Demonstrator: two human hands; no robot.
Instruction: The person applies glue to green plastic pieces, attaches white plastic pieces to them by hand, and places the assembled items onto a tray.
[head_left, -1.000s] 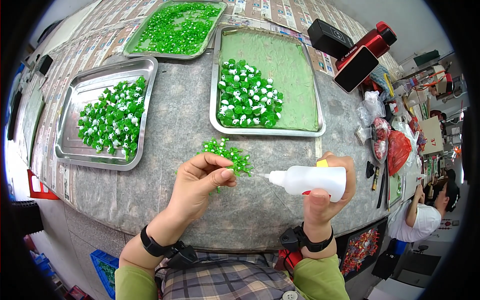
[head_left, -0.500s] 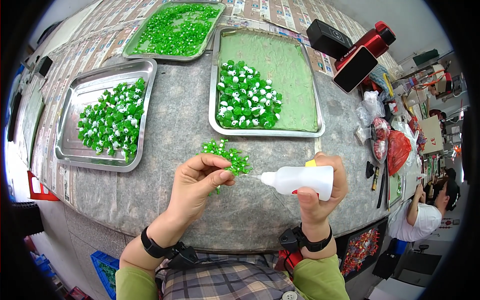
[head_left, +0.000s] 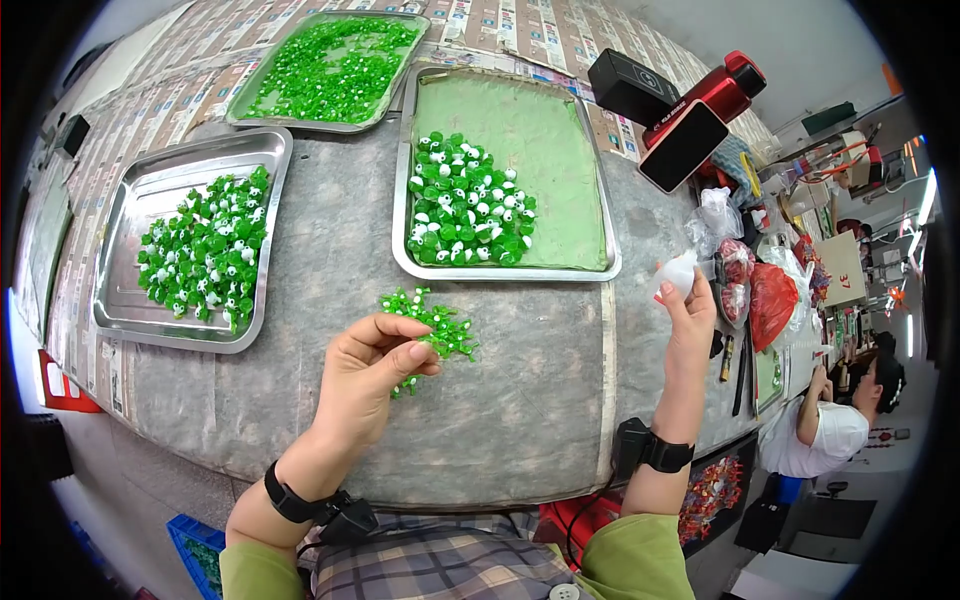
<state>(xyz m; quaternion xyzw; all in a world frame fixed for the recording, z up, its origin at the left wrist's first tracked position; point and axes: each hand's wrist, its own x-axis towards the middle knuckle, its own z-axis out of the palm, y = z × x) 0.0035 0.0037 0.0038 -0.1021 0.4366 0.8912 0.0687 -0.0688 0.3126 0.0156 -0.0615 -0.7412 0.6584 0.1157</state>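
Note:
My left hand [head_left: 362,372] is closed in a pinch, thumb against fingertips, just above the table cover. Whatever sits between those fingertips is hidden or too small to name. Right beside them lies a small pile of little green pieces with white tips [head_left: 452,335]; a few more show under the fingers. Off to the right, my right hand [head_left: 690,325] grips a white plastic squeeze bottle [head_left: 678,270], tilted and partly hidden by the hand. Beyond, a tray lined in pale green [head_left: 570,140] holds green pieces with white, dark-dotted balls [head_left: 468,200].
A bare metal tray [head_left: 120,290] at left holds more green-and-white pieces. Another tray [head_left: 240,110] farther back is spread with small green ones. At right are a phone [head_left: 683,146], a black box [head_left: 632,85], a red bottle [head_left: 715,95] and plastic bags [head_left: 772,305]. A co-worker [head_left: 835,425] sits far right.
My right hand has swung right and away from my left hand, carrying the squeeze bottle from beside the left fingertips toward the plastic bags. The left hand keeps its pinch.

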